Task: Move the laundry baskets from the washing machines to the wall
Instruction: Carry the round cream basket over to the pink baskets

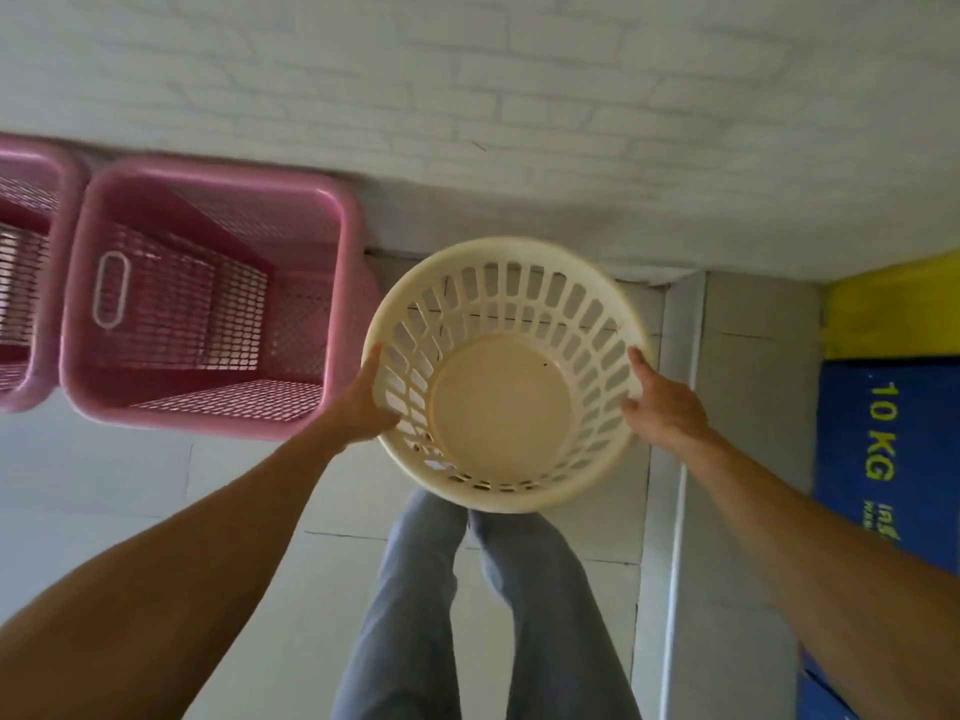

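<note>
Far-left pink basket (23, 272): cut off by the left edge, only its right part shows; it stands on the floor against the wall.
Pink square basket (208, 298): just beside the first one, mesh sides, an oval handle slot on its left wall, nothing inside; its far rim is at the foot of the wall.
White brick wall (467, 96): runs across the far side, behind both pink baskets.
Left hand (363, 402): clasped on the left rim of the round basket, thumb up along the outside; the bare forearm reaches in from the near left.
Cream round basket (506, 376): slotted sides, solid bottom, empty, held between both hands just right of the pink square basket and near the wall; whether it touches the floor I cannot tell.
Grey trousers (467, 615): the person's legs, below the round basket on the near side.
Right hand (665, 407): gripping the right rim, thumb over the edge.
Blue and yellow machine (883, 433): at the right edge, marked "10 KG".
</note>
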A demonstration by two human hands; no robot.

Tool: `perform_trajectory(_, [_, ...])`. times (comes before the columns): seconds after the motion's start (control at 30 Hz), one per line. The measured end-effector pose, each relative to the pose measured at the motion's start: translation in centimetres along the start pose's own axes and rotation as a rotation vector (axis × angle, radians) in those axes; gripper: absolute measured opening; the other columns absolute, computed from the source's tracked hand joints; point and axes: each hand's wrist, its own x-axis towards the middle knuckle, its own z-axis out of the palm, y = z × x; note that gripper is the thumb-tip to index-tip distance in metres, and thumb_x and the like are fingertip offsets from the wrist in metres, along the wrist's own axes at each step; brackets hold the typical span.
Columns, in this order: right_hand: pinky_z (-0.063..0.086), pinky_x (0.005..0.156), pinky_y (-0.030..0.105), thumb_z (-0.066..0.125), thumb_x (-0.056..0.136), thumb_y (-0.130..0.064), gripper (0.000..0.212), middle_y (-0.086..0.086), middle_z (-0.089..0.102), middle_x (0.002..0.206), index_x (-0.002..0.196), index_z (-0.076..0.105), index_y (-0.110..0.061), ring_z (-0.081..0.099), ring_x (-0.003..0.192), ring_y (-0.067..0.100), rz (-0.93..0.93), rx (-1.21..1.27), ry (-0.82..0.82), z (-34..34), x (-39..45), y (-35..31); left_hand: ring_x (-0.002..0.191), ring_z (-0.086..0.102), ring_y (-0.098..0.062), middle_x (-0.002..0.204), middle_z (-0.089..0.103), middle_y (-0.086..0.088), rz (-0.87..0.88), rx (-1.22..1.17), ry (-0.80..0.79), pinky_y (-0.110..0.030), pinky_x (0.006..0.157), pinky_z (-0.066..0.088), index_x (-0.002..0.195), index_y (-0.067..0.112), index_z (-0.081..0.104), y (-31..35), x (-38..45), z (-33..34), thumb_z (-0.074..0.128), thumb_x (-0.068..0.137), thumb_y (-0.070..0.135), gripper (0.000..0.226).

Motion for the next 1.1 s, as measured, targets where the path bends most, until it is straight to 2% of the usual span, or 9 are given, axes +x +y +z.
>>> perform_trajectory(0.07, [0.052,0.067,0.033,0.046,0.103,-0.037,0.071,0.014,0.069,0.123,0.160,0.004,-0.041,0.063,0.073,0.023,0.001,-0.020,-0.007,1.7,3.4,-0.4,0.093,0.063,-0.021,0.154,0.030,-0.009,0.028,0.028,0.037,-0.042,0.066,0.062,0.147,0.049,-0.016,-1.0,3.2,0.8,0.071,0.077,0.000,0.122])
perform_trajectory(0.2, [0.045,0.070,0.031,0.048,0.104,-0.040,0.071,0.013,0.070,0.118,0.161,0.006,-0.039,0.051,0.069,0.022,-0.027,-0.020,0.001,5.2,9.3,-1.7,0.103,0.060,-0.025,0.157,0.025,-0.010,0.074,0.096,0.140,-0.042,0.068,0.063,0.144,0.051,-0.021,-3.6,9.0,2.3,0.068,0.081,0.004,0.118])
perform_trajectory(0.33, [0.057,0.079,0.038,0.052,0.103,-0.036,0.075,0.013,0.070,0.115,0.161,0.005,-0.039,0.067,0.084,0.027,-0.048,-0.004,-0.001,7.9,13.7,-2.2,0.095,0.056,-0.013,0.148,0.040,-0.007,0.119,0.145,0.230,-0.019,0.060,0.055,0.151,0.038,-0.011,-5.6,12.8,3.7,0.064,0.089,0.004,0.103])
perform_trajectory(0.43, [0.059,0.076,0.037,0.053,0.103,-0.032,0.075,0.012,0.070,0.110,0.161,0.005,-0.038,0.064,0.075,0.020,-0.055,0.023,0.004,9.3,16.2,-2.6,0.088,0.065,-0.020,0.130,0.054,-0.009,0.160,0.140,0.308,-0.030,0.064,0.060,0.154,0.028,-0.002,-7.0,15.0,4.6,0.065,0.088,0.002,0.097])
perform_trajectory(0.57, [0.061,0.078,0.041,0.053,0.103,-0.028,0.075,0.012,0.071,0.112,0.161,0.006,-0.036,0.067,0.077,0.022,-0.073,0.012,0.045,10.5,18.6,-3.1,0.096,0.065,-0.025,0.134,0.054,-0.012,0.256,0.126,0.374,-0.044,0.074,0.061,0.155,0.019,0.004,-8.7,17.2,5.5,0.066,0.089,0.009,0.092])
perform_trajectory(0.7, [0.062,0.075,0.043,0.051,0.104,-0.023,0.074,0.010,0.068,0.100,0.162,0.006,-0.032,0.067,0.077,0.023,-0.093,0.000,0.075,10.8,19.9,-4.4,0.104,0.065,-0.032,0.136,0.053,-0.015,0.132,0.159,0.354,-0.049,0.077,0.060,0.153,0.032,-0.011,-9.2,18.9,5.0,0.068,0.085,0.005,0.108])
perform_trajectory(0.8, [0.061,0.077,0.043,0.048,0.104,-0.025,0.072,0.007,0.063,0.094,0.162,0.006,-0.033,0.066,0.079,0.023,-0.060,-0.008,0.060,10.8,20.4,-5.3,0.107,0.064,-0.037,0.137,0.051,-0.019,0.113,0.129,0.282,-0.054,0.075,0.059,0.151,0.041,-0.013,-9.2,19.7,4.1,0.063,0.087,0.002,0.107])
perform_trajectory(0.97, [0.056,0.094,0.045,0.056,0.100,-0.022,0.067,0.012,0.060,0.129,0.159,0.025,-0.028,0.064,0.112,0.030,-0.052,0.035,-0.018,10.5,18.3,-5.7,0.123,0.053,-0.037,0.143,0.046,-0.016,-0.091,0.180,0.326,-0.051,0.101,0.047,0.152,0.020,0.022,-6.5,17.8,4.0,0.055,0.095,0.009,0.067])
perform_trajectory(1.1, [0.058,0.091,0.043,0.057,0.098,-0.021,0.051,0.008,0.060,0.124,0.147,0.044,-0.026,0.064,0.112,0.027,-0.123,0.068,0.009,9.1,14.1,-6.8,0.110,0.062,-0.028,0.133,0.058,-0.010,-0.109,0.101,0.311,-0.039,0.089,0.056,0.138,0.020,0.048,-4.4,13.7,4.0,0.056,0.094,0.009,0.046])
